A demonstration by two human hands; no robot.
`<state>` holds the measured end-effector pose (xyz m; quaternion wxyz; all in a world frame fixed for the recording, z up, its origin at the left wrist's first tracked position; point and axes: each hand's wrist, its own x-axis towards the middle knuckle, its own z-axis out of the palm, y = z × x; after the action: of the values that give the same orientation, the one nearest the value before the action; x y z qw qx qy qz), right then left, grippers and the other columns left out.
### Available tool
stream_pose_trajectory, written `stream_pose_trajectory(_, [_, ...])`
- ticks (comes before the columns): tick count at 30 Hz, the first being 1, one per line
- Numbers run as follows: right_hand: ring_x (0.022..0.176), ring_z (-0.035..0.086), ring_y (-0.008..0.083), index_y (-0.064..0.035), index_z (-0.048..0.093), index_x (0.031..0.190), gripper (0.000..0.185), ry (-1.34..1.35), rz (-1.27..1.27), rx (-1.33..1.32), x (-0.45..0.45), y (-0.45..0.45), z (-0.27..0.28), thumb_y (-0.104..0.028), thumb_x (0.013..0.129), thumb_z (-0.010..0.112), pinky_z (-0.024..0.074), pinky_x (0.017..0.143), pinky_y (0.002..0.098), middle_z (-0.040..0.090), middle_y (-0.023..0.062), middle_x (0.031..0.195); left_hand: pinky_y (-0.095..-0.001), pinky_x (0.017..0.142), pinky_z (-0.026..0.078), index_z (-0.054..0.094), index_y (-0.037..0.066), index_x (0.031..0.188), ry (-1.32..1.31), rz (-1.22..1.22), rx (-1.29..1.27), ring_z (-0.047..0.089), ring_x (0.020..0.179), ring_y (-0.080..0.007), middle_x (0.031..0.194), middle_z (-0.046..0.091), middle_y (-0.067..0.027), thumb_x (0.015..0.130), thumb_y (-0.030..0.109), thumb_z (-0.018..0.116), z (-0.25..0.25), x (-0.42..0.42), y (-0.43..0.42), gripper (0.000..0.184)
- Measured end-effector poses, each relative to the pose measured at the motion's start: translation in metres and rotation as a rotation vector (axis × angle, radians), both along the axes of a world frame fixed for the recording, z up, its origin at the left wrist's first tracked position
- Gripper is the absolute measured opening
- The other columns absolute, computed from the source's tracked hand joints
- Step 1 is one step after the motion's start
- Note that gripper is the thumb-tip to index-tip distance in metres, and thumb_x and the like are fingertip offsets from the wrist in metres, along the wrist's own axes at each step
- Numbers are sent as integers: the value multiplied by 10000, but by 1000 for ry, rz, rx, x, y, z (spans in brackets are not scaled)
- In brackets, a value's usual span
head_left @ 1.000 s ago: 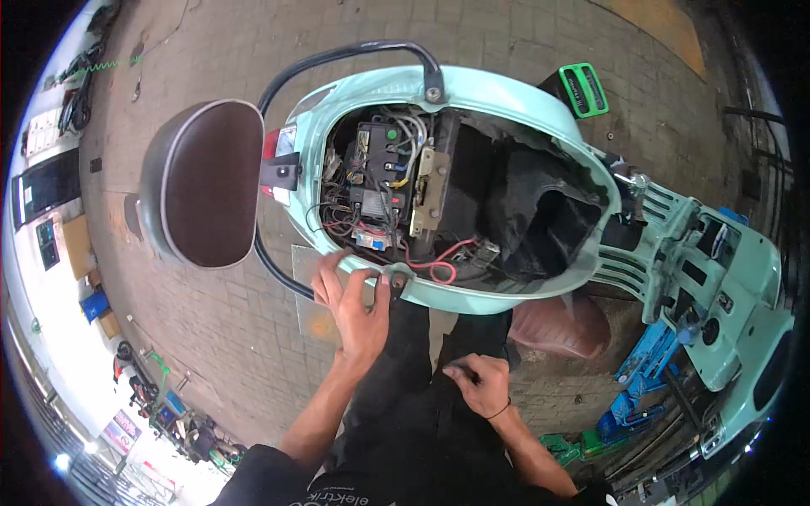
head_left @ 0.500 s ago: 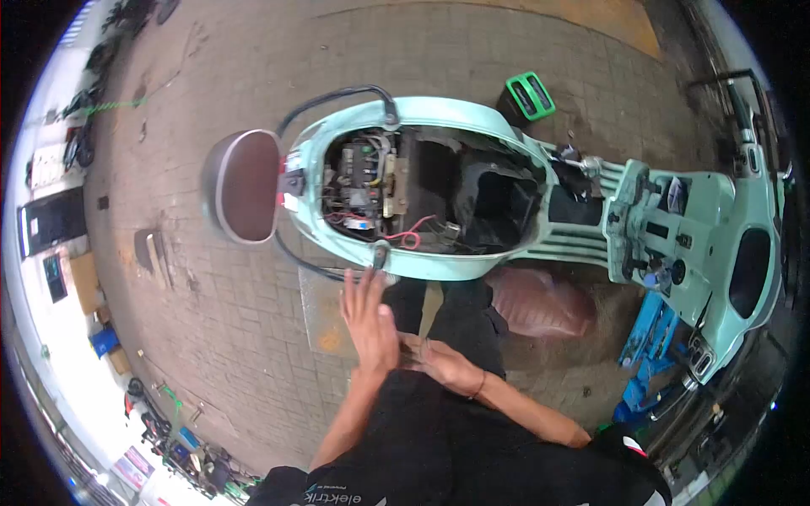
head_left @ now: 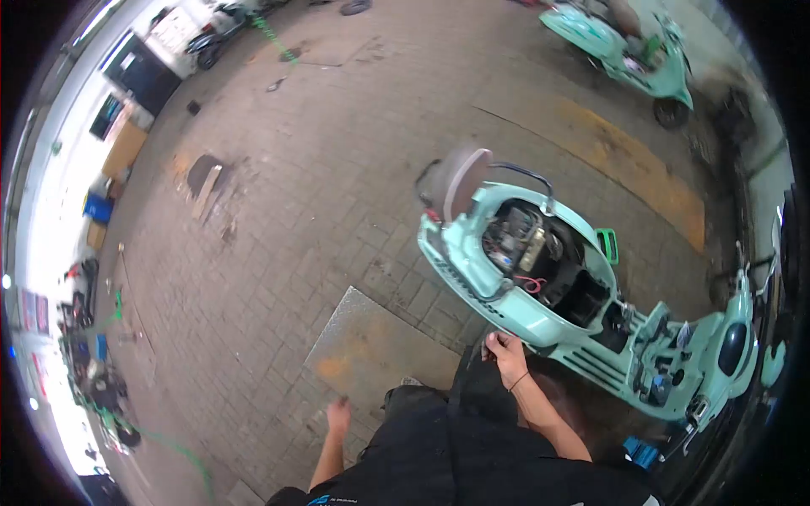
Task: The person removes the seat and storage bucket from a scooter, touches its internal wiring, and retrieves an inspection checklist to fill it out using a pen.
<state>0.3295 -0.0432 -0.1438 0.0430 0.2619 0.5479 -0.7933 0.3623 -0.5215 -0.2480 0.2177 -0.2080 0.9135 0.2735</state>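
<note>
A mint green scooter (head_left: 531, 312) stands at the right, its seat compartment uncovered, with wiring and a red cable (head_left: 531, 284) inside. My right hand (head_left: 506, 354) is closed beside the scooter's lower body panel, near my dark trousers; what its fingers hold, if anything, is too small to make out. Low in the view, my left hand (head_left: 338, 415) hangs over the floor, away from the scooter and blurred, its fingers hard to read. The brown backrest (head_left: 465, 183) rises at the scooter's rear, beside the black grab rail (head_left: 525, 171).
A metal plate (head_left: 380, 346) lies on the paved floor in front of me. A second green scooter (head_left: 629, 63) is parked at the upper right. A green-rimmed container (head_left: 607, 245) sits beyond the near scooter. Boxes and parts line the left wall.
The view has swung left and widened, so the scooter now appears further right. My left hand has left the scooter's edge and dropped low. My hands have moved apart.
</note>
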Motion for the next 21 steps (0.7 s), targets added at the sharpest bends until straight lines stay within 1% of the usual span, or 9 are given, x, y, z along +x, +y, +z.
stream_pose_trajectory(2, [712,606,143,-3,657,900,313,-60,47,-79,-12,-48,5,-295,1012,648,491,677,302,649,46,788,-490,878,529,722,31,1134,-334,-37,-57,660,1066,-444,1090,726,-222,858,245,613,-49,79,-62,365])
stream_pose_trajectory(4, [741,611,164,19,655,961,230,-34,135,-77,-30,-99,24,-207,1003,646,498,694,307,656,69,825,-494,907,532,725,49,1149,-355,-503,-80,639,1113,-454,1149,708,-232,857,264,612,-93,170,-120,380])
stream_pose_trajectory(6, [765,614,176,43,646,998,175,3,174,-42,-48,-154,46,-130,976,655,501,701,306,662,88,852,-482,961,527,733,61,1161,-383,105,-17,623,1177,-436,1219,682,-241,866,260,601,-92,248,-135,379])
stream_pose_trajectory(9, [716,623,182,72,652,1039,228,107,327,-22,-80,-215,53,-104,907,713,509,642,325,669,98,851,-466,1009,508,730,60,1184,-574,669,22,609,1227,-412,1252,666,-255,884,259,586,-43,282,-126,387])
stream_pose_trajectory(10, [702,646,188,75,686,955,167,97,341,-12,-90,-236,60,-66,866,690,523,641,318,689,115,821,-460,998,513,734,59,1183,-537,755,40,623,1209,-398,1240,680,-233,875,266,608,-36,280,-128,392])
stream_pose_trajectory(11, [746,661,222,48,651,1008,208,112,443,-20,-103,-257,77,-114,886,698,541,653,349,674,121,850,-454,987,517,739,58,1181,-495,841,57,637,1191,-384,1229,694,-211,866,273,630,-39,282,-133,397])
stream_pose_trajectory(12, [746,661,222,48,651,1008,208,132,509,-30,-113,-273,80,-114,886,698,541,653,349,674,121,850,-442,965,527,748,57,1179,-475,868,62,666,1155,-355,1206,722,-168,849,288,673,-47,287,-140,410])
stream_pose_trajectory(14, [774,649,226,31,718,1130,261,48,665,28,-137,-301,84,-172,966,707,540,725,363,708,114,906,-455,969,518,742,36,1176,-435,1023,73,660,1155,-367,1201,716,-196,866,302,660,-49,266,-144,417])
stream_pose_trajectory(21, [734,647,242,29,737,1013,229,238,840,74,-267,-397,51,-185,941,700,539,709,377,730,106,889,-468,1042,483,690,71,1265,-272,901,230,597,1240,-396,1303,656,-209,887,340,619,-54,123,-137,470])
